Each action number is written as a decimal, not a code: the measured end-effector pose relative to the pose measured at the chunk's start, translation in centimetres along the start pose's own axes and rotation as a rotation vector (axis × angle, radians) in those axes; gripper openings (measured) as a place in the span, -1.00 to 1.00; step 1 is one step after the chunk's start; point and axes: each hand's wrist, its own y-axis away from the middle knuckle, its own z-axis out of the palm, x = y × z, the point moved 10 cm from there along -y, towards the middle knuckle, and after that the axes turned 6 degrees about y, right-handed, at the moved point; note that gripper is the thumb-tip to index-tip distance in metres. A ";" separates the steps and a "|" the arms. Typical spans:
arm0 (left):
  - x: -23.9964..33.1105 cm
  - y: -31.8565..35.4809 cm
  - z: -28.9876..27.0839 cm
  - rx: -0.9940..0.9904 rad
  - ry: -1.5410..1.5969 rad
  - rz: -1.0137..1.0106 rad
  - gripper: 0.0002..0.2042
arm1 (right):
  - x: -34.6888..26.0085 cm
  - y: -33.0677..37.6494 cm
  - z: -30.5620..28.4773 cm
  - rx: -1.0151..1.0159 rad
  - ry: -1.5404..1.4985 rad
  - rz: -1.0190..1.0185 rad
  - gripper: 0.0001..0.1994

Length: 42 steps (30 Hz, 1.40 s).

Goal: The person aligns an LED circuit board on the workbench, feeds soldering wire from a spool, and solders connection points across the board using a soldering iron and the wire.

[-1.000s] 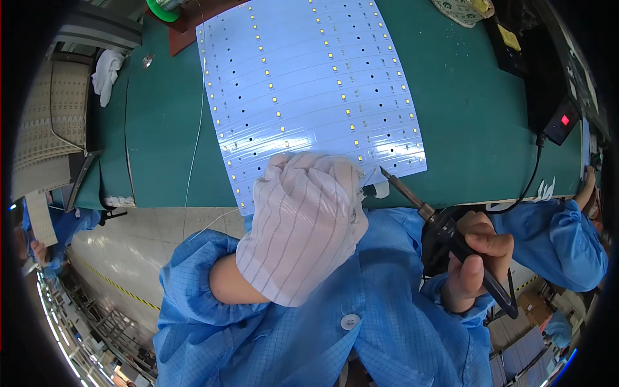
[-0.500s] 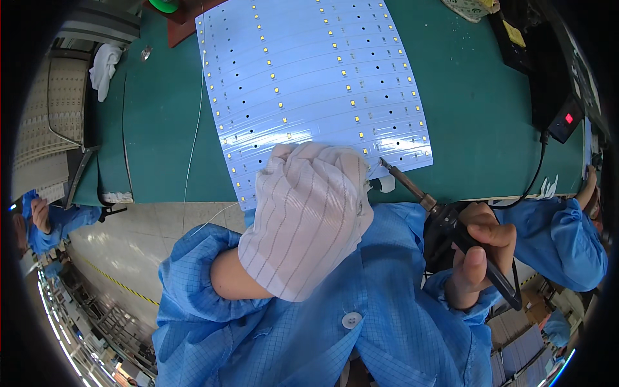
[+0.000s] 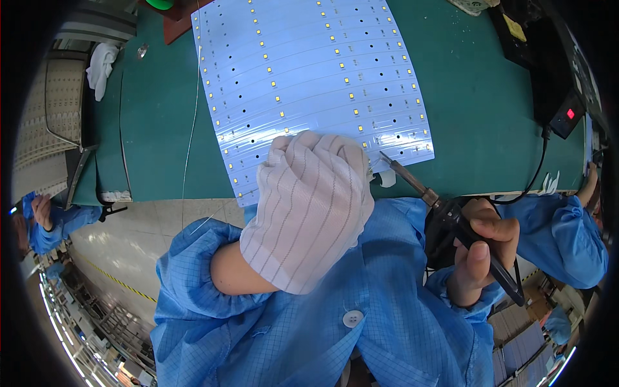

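Note:
A white LED panel point(image 3: 309, 77) of joined strips, dotted with small yellow LEDs, lies on the green bench top. My left hand point(image 3: 313, 200), in a white striped glove, is closed over its near edge. Thin solder wire point(image 3: 193, 129) comes down left of the panel and runs behind the glove; the fingertips pinching it are mostly hidden. My bare right hand point(image 3: 480, 248) grips a black-handled soldering iron point(image 3: 412, 182). The iron's tip meets the panel's near right part, just right of the gloved fingers. Whether it touches a pad, I cannot tell.
A black box with a red lit switch point(image 3: 570, 113) stands at right, its cable point(image 3: 540, 169) hanging by the bench edge. A white cloth point(image 3: 101, 69) and racked strips point(image 3: 40, 122) are at left. A co-worker's blue sleeve point(image 3: 558, 242) is close on the right.
The whole view has shifted slightly, with the bench and panel appearing a little higher. Both hands and the iron keep nearly the same place against the panel.

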 end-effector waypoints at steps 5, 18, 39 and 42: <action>0.1 0.0 -0.1 -0.020 -0.026 -0.021 -0.73 | -0.4 0.2 0.2 -0.026 0.022 -0.022 -0.72; 0.4 -0.3 -0.4 0.020 0.018 -0.015 -0.74 | -1.9 2.0 1.9 -0.020 0.099 -0.235 -0.70; 0.4 0.2 -0.8 0.034 -0.024 -0.015 -0.78 | -1.5 0.6 0.1 0.116 0.034 -0.016 -0.72; 0.3 -0.2 -0.3 0.007 -0.080 -0.029 -0.78 | 0.0 -0.1 -0.4 0.171 -0.081 0.055 -0.73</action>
